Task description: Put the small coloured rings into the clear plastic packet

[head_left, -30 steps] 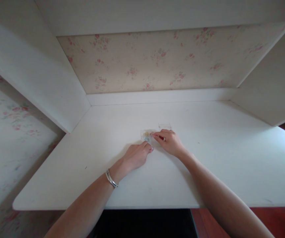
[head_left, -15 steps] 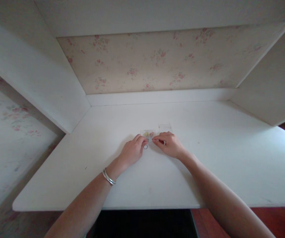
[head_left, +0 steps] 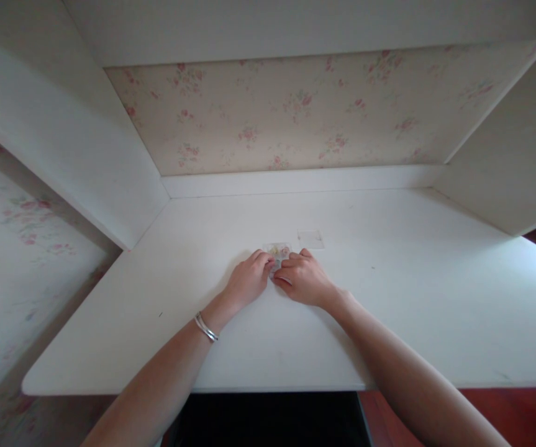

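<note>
Both hands have closed in beside the small clear box (head_left: 279, 251) on the counter (head_left: 389, 298): left hand (head_left: 248, 284) and right hand (head_left: 302, 282) now meet, fingers curled; what they pinch is hidden. The clear lid (head_left: 310, 238) lies just right of the box.

A white desk (head_left: 389, 298) sits in an alcove backed by floral wallpaper (head_left: 286, 112), with white side panels (head_left: 63, 136).

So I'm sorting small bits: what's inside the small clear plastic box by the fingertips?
The small clear plastic box shows tiny yellowish and reddish pieces; the left hand and right hand cover its near part.
</note>
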The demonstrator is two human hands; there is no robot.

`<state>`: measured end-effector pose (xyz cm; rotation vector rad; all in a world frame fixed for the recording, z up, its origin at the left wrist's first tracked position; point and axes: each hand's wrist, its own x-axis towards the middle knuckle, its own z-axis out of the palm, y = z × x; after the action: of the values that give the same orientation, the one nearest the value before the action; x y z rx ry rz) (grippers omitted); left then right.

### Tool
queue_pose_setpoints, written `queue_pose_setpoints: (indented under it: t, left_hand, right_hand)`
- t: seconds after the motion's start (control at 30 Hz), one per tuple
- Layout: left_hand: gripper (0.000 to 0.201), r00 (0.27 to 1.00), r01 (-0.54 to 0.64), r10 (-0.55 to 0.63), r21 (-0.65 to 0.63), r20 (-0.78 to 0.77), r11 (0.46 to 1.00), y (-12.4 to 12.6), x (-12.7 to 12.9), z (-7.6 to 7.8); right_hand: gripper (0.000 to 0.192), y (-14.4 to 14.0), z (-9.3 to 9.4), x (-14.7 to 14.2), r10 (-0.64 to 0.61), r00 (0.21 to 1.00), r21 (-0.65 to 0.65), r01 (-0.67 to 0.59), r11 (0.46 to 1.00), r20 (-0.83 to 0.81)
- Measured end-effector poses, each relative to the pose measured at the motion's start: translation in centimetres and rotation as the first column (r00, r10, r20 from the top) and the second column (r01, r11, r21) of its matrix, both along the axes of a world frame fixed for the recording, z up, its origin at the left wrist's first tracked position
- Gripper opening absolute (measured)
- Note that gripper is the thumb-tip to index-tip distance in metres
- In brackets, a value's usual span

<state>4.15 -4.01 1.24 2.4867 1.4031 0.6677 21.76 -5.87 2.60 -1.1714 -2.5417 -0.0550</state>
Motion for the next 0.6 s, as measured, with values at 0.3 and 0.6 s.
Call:
queue_pose_setpoints:
  t: [0.3,0.6]
  left_hand:
    - [0.02,0.998,-0.044,0.044,0.013,0.049,0.999,0.2,-0.4,-0.1]
    - [0.021,0.999,-0.037,0.038,-0.016,0.034,0.999,0.2,-0.5,-0.2]
  right_hand:
    - [0.016,-0.9,0.5,-0.3,-0.013,0.99,-0.042,0.019,0.999,0.139]
    - [0.018,-2.0,0.8,-0.2,-0.073,0.973,0.002,0.074,0.997,0.219]
